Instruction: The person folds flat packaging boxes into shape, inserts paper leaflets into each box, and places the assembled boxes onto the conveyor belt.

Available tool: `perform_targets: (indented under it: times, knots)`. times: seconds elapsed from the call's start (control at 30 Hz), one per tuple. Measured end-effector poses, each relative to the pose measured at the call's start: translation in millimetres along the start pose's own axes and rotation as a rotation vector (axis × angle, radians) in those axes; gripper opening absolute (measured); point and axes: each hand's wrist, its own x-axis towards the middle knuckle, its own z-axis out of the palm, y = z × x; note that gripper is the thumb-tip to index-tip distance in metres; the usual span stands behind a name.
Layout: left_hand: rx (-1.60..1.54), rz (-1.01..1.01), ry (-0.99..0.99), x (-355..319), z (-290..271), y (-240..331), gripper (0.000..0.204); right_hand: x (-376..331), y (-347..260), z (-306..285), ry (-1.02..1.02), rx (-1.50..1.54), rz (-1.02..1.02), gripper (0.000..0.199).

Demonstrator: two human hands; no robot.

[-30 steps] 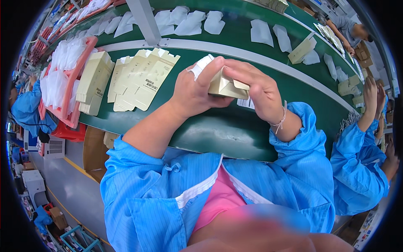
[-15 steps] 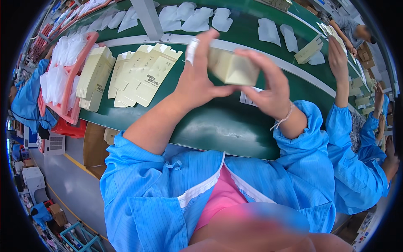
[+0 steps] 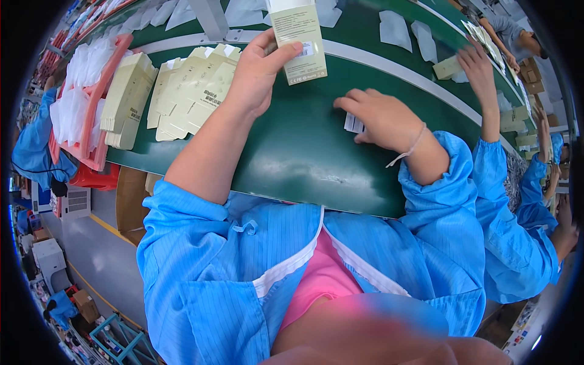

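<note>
1. Head view, far left, well apart from the left hand (image 3: 255,76): a co-worker's blue sleeve (image 3: 36,137).
2. Left of the left hand, beyond the loose cartons: a pink rack (image 3: 119,52) loaded with white pouches (image 3: 76,118); below it, a red bin (image 3: 97,176) and an open brown cardboard box (image 3: 129,207) by the near table edge.
3. Closer to the left hand: a stack of folded cream cartons (image 3: 126,97) leaning close together, then a fan of flat cream cartons (image 3: 188,88), overlapping, just beside the left wrist and forearm.
4. At the left hand itself: closed around a printed cream carton (image 3: 304,27), thumb pressed on the printed face near a white label, fingers mostly hidden behind. Carton held tilted above the green table (image 3: 286,152), upper end cut off by the picture's edge.
5. Beyond both hands: a pale metal rail (image 3: 395,73) across the table, with more white pouches lying past it.
6. At the right hand (image 3: 386,118): palm down, fingers loosely bent and partly spread, blurred at the tips, over small white printed pieces (image 3: 353,123); cannot tell whether gripping or only touching them. Around the right wrist, a thin pale cord (image 3: 410,147).
7. Right of the right hand: a co-worker's raised hand (image 3: 477,64), near a cream box (image 3: 447,68) past the rail.
</note>
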Motion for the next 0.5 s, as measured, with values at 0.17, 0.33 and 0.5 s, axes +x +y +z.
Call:
perform_targets:
  times: [0.17, 0.33, 0.5]
  knots:
    - [0.018, -0.038, -0.028, 1, 2, -2, 0.051, 0, 2, 17, -0.097, -0.028, 0.120, 0.054]
    - [0.028, -0.071, -0.051, -2, 1, -1, 0.051, 1, 3, 18, -0.144, -0.016, 0.105, 0.044]
    - [0.029, -0.076, -0.065, -3, 3, 0, 0.052, 3, 19, 13, -0.229, 0.063, 0.076, 0.031]
